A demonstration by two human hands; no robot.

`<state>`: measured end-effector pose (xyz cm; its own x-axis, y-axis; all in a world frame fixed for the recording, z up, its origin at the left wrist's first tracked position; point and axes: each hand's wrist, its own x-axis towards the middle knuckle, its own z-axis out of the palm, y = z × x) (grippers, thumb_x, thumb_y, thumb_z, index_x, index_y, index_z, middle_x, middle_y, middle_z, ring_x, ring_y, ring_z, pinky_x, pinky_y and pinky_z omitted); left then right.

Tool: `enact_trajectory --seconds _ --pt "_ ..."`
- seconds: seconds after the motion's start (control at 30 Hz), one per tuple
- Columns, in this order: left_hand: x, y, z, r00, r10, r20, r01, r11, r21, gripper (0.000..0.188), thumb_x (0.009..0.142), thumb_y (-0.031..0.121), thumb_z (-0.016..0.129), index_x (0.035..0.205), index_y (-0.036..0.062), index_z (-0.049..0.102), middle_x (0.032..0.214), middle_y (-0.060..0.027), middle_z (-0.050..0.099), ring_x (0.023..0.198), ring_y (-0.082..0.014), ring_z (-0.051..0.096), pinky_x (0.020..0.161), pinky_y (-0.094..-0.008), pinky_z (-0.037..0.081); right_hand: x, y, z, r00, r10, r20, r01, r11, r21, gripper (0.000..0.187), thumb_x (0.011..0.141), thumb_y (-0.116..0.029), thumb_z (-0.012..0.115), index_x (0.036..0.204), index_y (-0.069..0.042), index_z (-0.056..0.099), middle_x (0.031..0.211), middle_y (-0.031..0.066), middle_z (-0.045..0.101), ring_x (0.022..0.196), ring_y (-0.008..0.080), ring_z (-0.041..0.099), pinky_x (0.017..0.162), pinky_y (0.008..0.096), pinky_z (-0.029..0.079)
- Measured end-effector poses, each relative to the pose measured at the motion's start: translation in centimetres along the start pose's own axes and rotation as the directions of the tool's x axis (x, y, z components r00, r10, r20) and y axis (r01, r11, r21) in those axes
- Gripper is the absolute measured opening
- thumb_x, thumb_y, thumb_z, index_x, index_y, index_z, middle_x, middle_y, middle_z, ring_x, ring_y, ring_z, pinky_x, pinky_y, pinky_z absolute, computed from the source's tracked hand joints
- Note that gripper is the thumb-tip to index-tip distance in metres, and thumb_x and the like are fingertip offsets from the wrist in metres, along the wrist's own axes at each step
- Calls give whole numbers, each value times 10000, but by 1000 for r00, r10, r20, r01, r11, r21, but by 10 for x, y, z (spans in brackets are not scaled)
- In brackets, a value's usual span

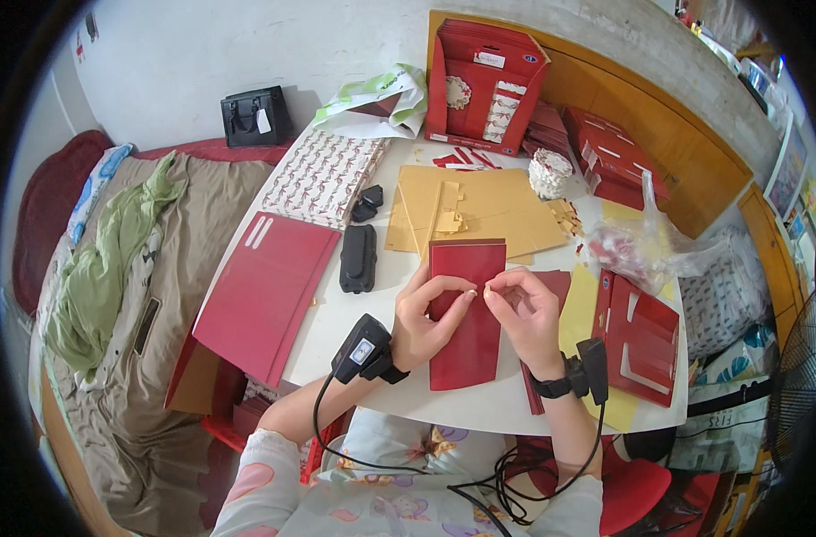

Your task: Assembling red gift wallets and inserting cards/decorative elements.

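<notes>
A tall dark red card piece (466,353) stands close in front of me, with a fold or edge strip along its top. My left hand (426,313) is at its left side, thumb and forefinger pinched together over its middle. Some left fingers pass behind the card. My right hand (526,313) mirrors this from the right, its thumb and forefinger also pinched, the two sets of fingertips almost meeting. Whatever lies between the fingertips is too small to make out. Beyond the card lie gold card sheets (515,210) with small gold cut pieces.
Large red card sheets (264,291) and a black case (358,259) lie left. A patterned stack (323,174) is behind them. A red display box (484,89) stands at the back. Right are a white ribbon roll (550,173), a clear plastic bag (640,246) and red die-cut card (639,345).
</notes>
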<state>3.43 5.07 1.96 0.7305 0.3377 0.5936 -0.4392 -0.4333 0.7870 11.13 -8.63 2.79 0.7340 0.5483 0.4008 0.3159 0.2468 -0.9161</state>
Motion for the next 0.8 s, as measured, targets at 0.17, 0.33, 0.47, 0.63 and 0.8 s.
enact_trajectory --seconds 0.17,0.33,0.47,0.63,0.8 --pt "1 -2 1 998 -55 0 55 996 -71 98 786 23 601 878 0 628 887 -108 560 817 -179 571 719 -255 437 1 -7 1 996 -83 14 83 996 -16 121 757 16 610 871 -1 574 880 53 558 794 94 537 671 218 435" --pt "1 -7 0 995 -89 -38 85 991 -105 122 766 2 600 880 2 643 904 -128 584 821 -204 595 707 -272 467 -2 -11 6 976 -193 100 214 938 -274 129 729 9 632 845 -27 587 929 73 580 804 133 559 648 234 450" --pt "1 -6 2 990 -129 -51 121 983 -139 132 765 1 599 887 2 648 902 -130 594 829 -210 605 720 -277 471 -3 -13 10 976 -204 80 220 915 -339 122 717 5 643 820 -38 594 913 63 582 765 143 564 625 228 446" --pt "1 -11 0 995 -101 -4 100 990 -96 141 772 12 593 902 5 647 893 -130 601 832 -209 605 725 -284 471 0 -11 9 971 -220 90 238 897 -373 124 718 7 641 823 -38 593 889 48 580 726 119 552 581 216 424" --pt "2 -20 2 990 -139 -9 136 978 -156 139 789 35 582 909 4 645 893 -133 603 832 -203 597 731 -274 462 5 1 3 991 -126 51 135 961 -243 113 748 -17 624 854 -34 588 850 23 580 688 60 529 554 191 393"
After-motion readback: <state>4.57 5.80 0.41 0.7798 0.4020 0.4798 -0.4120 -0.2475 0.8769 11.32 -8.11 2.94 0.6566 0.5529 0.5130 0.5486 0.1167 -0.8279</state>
